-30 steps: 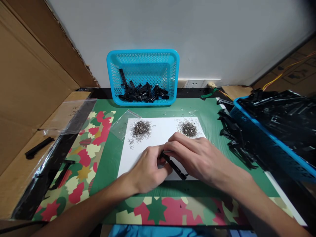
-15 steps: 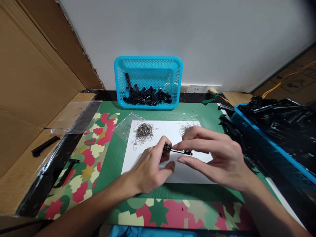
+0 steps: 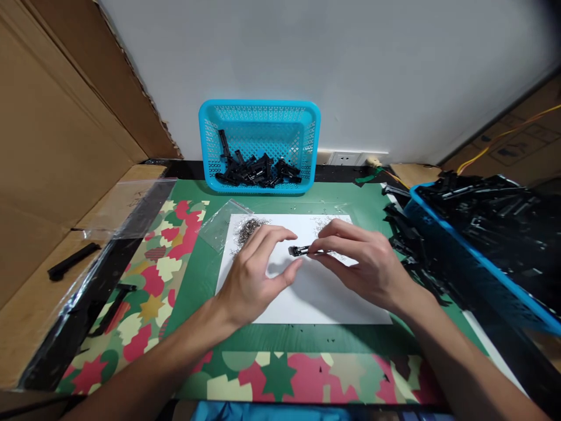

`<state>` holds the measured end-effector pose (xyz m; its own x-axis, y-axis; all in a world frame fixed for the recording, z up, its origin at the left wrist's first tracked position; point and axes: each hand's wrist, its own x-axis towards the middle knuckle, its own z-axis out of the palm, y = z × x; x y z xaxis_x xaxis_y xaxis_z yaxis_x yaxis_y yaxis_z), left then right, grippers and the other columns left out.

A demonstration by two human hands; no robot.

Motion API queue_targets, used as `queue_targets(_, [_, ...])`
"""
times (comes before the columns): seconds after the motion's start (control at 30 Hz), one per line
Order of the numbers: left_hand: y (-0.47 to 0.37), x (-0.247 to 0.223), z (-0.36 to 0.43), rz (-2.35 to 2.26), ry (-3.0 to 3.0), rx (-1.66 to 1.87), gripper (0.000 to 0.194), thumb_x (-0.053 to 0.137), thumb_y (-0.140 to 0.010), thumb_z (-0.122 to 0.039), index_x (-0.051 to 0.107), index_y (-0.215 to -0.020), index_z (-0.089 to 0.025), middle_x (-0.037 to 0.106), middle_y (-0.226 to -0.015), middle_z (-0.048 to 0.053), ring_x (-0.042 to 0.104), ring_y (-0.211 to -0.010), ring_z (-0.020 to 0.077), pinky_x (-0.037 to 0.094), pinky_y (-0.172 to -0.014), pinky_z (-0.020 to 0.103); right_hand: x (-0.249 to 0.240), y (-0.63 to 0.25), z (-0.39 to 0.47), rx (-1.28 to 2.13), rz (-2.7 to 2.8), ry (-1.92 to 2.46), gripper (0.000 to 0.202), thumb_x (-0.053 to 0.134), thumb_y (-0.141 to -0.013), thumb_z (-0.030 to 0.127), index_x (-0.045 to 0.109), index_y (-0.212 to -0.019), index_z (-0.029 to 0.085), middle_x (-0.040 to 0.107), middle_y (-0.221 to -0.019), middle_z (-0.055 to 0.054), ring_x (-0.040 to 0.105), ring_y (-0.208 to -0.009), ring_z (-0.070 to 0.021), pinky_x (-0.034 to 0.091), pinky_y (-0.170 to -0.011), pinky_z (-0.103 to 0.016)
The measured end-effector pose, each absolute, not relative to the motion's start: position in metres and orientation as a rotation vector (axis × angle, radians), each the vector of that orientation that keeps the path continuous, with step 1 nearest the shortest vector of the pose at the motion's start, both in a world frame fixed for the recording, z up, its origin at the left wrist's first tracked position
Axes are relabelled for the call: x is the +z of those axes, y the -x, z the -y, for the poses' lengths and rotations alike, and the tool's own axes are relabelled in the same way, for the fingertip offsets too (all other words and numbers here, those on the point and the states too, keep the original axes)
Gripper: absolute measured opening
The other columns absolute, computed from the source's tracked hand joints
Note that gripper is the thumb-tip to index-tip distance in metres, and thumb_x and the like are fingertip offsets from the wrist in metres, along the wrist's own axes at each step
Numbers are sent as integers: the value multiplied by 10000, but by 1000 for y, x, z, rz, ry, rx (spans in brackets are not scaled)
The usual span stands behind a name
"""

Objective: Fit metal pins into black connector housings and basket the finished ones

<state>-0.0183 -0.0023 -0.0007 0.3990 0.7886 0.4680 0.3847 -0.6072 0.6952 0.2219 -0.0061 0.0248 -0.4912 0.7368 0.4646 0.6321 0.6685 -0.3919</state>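
Between the thumb and fingers of my right hand [image 3: 359, 260] is a slim black plastic part [image 3: 300, 251], its left end sticking out over the white paper [image 3: 315, 298]. My left hand [image 3: 258, 272] is just to the left of it, thumb and fingers spread apart, touching nothing. On the paper behind my left hand lies a heap of tiny metal springs or clips [image 3: 250, 230], partly covered by the hand. A second scatter of small metal pieces [image 3: 322, 223] lies behind my right hand, which hides some of it.
A blue basket [image 3: 259, 189] with black parts stands against the wall. At right, a larger blue bin [image 3: 482, 254] is heaped with black parts, and loose ones [image 3: 409, 237] lie beside it. A clear plastic bag [image 3: 221, 225] and a black piece [image 3: 73, 261] are on the left.
My left hand has let go of the black part and moved left with its fingers opened. My right hand now holds the part alone, slightly higher in view.
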Motion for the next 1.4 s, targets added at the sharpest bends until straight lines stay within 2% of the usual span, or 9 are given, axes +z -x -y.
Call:
queue_targets(0.2, [20,-6,0,-933,-2230,1280,173,740,-967,-182,699,-1134,-201,743,-1047,43,682,-999,193,548,-898,354,21,-223,1,331,2226,1001,104,652,-1022,173,741,-1029,228,683,-965,-49,669,-818,-164,517,-730,-289])
queue_targets(0.37, [21,-9,-1,-991,-2260,1327,161,744,-937,-130,718,-1088,-182,754,-999,48,691,-945,197,559,-835,345,24,-221,-1,333,2182,999,265,608,-1032,131,710,-1250,240,663,-1077,-80,666,-920,-184,538,-793,-317])
queue_targets(0.43, [21,-11,-1,-1029,-2275,1304,160,742,-919,-109,718,-1062,-177,748,-973,44,687,-928,199,558,-812,342,25,-222,-1,300,2191,986,312,553,-1045,95,711,-1269,245,663,-1098,-92,662,-971,-201,540,-834,-348])
queue_targets(0.53, [21,-14,-1,-1082,-2281,1225,159,726,-894,-81,714,-1023,-173,728,-949,40,677,-909,202,552,-774,334,23,-222,-1,217,2246,968,357,524,-1038,58,736,-1249,252,696,-1149,-106,671,-1019,-228,543,-868,-395])
queue_targets(0.6, [21,-16,0,-1107,-2284,1178,149,719,-879,-73,710,-992,-170,713,-933,38,673,-898,204,545,-754,329,21,-219,1,205,2193,975,344,545,-1030,55,760,-1206,258,743,-1144,-93,706,-1007,-225,563,-850,-385])
queue_targets(0.73, [19,-18,0,-1134,-2309,1100,116,711,-855,-76,700,-930,-163,679,-890,33,661,-848,200,527,-720,319,15,-200,7,417,1770,1088,96,745,-959,172,791,-1020,230,811,-977,-50,777,-837,-198,632,-762,-325])
queue_targets(0.8, [18,-19,0,-1134,-2317,1073,98,701,-853,-78,691,-899,-164,665,-867,26,655,-822,191,517,-704,309,12,-188,9,615,1599,1134,26,774,-944,235,779,-952,211,807,-905,-42,784,-772,-200,660,-747,-332])
queue_targets(0.97, [17,-19,1,-1132,-2326,1051,92,685,-849,-81,688,-884,-166,660,-851,22,646,-807,183,509,-698,299,2,-167,7,834,1437,1118,106,739,-960,251,721,-871,196,769,-836,-30,778,-745,-198,677,-723,-343])
queue_targets(1.4, [18,-23,0,-1150,-2368,1079,112,688,-836,-66,653,-834,-172,619,-800,-1,620,-760,160,472,-670,281,0,-164,6,687,1586,1178,148,727,-963,275,701,-837,202,764,-772,-12,730,-647,-154,607,-649,-271])
